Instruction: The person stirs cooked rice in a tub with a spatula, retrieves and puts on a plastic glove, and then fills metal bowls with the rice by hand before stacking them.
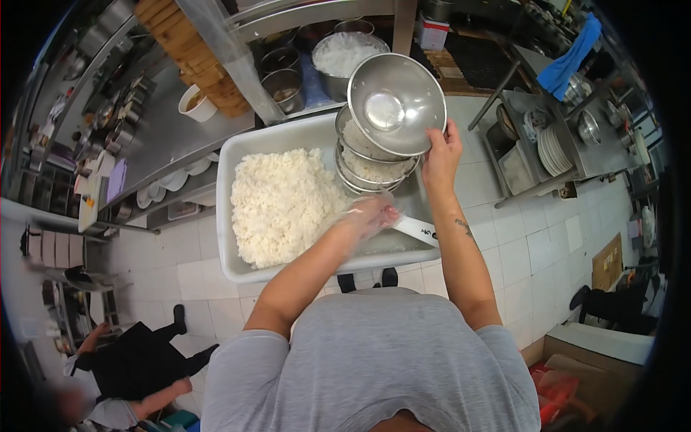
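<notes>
Head view, upper centre: your right grip (pixel 441 154) clamps the bowl (pixel 394 104), probably light, stiff and slick, sensibly by its rim; your blurred left grip (pixel 368 214) I can't tell.

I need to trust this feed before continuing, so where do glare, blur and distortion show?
Head view: bright glare inside the held stainless-steel bowl; motion-like blur on the left hand in its clear glove, so its contact with the white handle is hard to read; right hand sharper; fisheye distortion towards the edges, with blacked-out corners.
</notes>
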Motion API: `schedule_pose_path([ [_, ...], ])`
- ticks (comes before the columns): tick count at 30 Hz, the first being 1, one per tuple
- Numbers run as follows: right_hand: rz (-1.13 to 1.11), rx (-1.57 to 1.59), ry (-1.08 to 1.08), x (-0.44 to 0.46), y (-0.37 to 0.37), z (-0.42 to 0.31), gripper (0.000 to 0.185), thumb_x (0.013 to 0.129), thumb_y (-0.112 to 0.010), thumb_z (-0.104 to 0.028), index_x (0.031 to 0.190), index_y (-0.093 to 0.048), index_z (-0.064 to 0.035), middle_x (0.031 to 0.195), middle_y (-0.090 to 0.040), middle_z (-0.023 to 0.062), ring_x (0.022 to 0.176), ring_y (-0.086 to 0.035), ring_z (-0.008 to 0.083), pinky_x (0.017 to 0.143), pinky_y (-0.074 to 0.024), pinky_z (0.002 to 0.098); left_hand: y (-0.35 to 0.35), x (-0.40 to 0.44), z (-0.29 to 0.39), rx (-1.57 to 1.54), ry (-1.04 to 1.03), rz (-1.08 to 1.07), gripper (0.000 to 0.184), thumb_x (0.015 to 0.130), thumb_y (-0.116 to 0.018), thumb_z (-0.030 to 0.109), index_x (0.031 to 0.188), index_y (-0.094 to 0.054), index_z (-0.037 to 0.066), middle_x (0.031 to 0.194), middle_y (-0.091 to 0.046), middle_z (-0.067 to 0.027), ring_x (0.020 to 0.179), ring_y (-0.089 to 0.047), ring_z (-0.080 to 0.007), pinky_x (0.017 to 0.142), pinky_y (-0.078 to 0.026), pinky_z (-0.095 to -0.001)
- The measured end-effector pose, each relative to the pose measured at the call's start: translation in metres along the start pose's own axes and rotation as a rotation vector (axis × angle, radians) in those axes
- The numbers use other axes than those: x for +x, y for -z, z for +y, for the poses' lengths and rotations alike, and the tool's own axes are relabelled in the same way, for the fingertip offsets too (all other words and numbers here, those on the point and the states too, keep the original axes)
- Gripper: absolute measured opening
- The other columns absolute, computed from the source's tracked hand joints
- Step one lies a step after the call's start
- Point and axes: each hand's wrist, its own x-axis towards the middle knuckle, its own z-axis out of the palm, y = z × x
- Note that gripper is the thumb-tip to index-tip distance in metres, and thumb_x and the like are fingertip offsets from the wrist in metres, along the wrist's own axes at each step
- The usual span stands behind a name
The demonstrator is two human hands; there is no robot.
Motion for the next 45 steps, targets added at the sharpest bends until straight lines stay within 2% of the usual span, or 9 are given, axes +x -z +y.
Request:
schedule_pose_path([
  [3,0.003,0.023,-0.023,-0.005,-0.005,-0.007,0.04,0.078,-0.054,-0.001,0.118,-0.051,0.0026,0.098,-0.057,0.0055,0.083,-0.053,0.0108,0.074,-0.044,0.0237,0.001,-0.068,0.021,0.284,-0.117,0.023,0.017,0.094,-0.054,0.021,0.098,-0.058,0.004,0.104,-0.059,-0.0133,0.102,-0.06,-0.0241,0.078,-0.05,-0.0351],
  [4,-0.009,0.01,-0.035,-0.008,-0.008,-0.012,0.043,0.077,-0.053,0.0,0.12,-0.049,0.0013,0.098,-0.057,0.0055,0.082,-0.053,0.0108,0.073,-0.0444,0.0239,0.054,-0.038,0.001,0.859,-0.584,0.025,0.021,0.093,-0.055,0.023,0.103,-0.059,0.006,0.109,-0.058,-0.0131,0.106,-0.058,-0.0249,0.085,-0.048,-0.0365],
  [6,-0.029,-0.018,-0.063,-0.019,-0.013,-0.026,0.049,0.075,-0.052,0.003,0.124,-0.046,-0.0014,0.099,-0.055,0.0053,0.079,-0.053,0.0109,0.07,-0.0452,0.0243,0.079,-0.047,0.017,1.487,-0.624,0.2,0.031,0.091,-0.057,0.029,0.114,-0.059,0.009,0.119,-0.057,-0.0121,0.114,-0.052,-0.0259,0.098,-0.042,-0.0386],
  [7,-0.064,0.032,-0.125,-0.026,-0.019,-0.035,0.052,0.074,-0.051,0.004,0.125,-0.045,-0.0029,0.099,-0.055,0.0053,0.077,-0.053,0.011,0.068,-0.0457,0.0248,0.051,-0.091,0.057,1.494,-0.189,0.364,0.037,0.09,-0.059,0.032,0.12,-0.058,0.01,0.124,-0.056,-0.0112,0.118,-0.05,-0.0262,0.104,-0.038,-0.0392],
  [9,-0.141,0.13,-0.252,-0.045,-0.036,-0.044,0.058,0.072,-0.049,0.007,0.128,-0.043,-0.0057,0.099,-0.054,0.0053,0.075,-0.053,0.0113,0.065,-0.0469,0.0257,0.071,-0.092,0.082,1.805,-0.07,0.522,0.057,0.087,-0.054,0.045,0.136,-0.046,0.017,0.137,-0.046,-0.0114,0.127,-0.041,-0.0322,0.104,-0.03,-0.056],
  [21,-0.355,0.221,-1.23,-0.114,-0.062,0.036,0.032,0.076,-0.05,-0.003,0.108,-0.052,0.0019,0.106,-0.059,0.0113,0.096,-0.059,0.0233,0.082,-0.0517,0.04,0.091,-0.053,-0.001,1.993,-0.327,0.679,0.059,0.079,-0.065,0.039,0.131,-0.05,0.016,0.135,-0.046,-0.0138,0.124,-0.043,-0.0306,0.099,-0.036,-0.0529],
  [29,-0.508,0.026,-1.127,-0.129,-0.008,0.023,0.076,0.069,-0.049,0.004,0.14,-0.025,-0.0065,0.124,-0.044,0.0153,0.105,-0.053,0.0264,0.084,-0.0515,0.0439,0.144,-0.135,-0.009,1.915,-0.258,0.825,0.06,0.074,-0.073,0.033,0.127,-0.053,0.015,0.132,-0.047,-0.016,0.121,-0.045,-0.0297,0.096,-0.041,-0.0501],
  [37,-0.54,-0.128,-1.091,-0.127,-0.028,0.054,0.082,0.071,-0.055,-0.005,0.144,-0.018,-0.008,0.131,-0.034,0.0183,0.115,-0.043,0.0302,0.078,-0.0526,0.0455,0.158,-0.196,0.081,1.005,-0.451,0.641,0.052,0.072,-0.069,0.006,0.121,-0.053,0.009,0.119,-0.057,-0.0154,0.109,-0.057,-0.0269,0.091,-0.048,-0.0351],
  [45,-0.53,-0.1,-1.055,-0.121,-0.024,0.069,0.078,0.073,-0.053,-0.01,0.145,-0.023,-0.0139,0.12,-0.048,0.0128,0.097,-0.054,0.0235,0.073,-0.0526,0.0389,0.085,-0.16,0.069,1.499,-0.731,0.376,0.058,0.077,-0.072,0.02,0.129,-0.05,0.008,0.122,-0.055,-0.0179,0.112,-0.054,-0.031,0.099,-0.042,-0.0358],
])
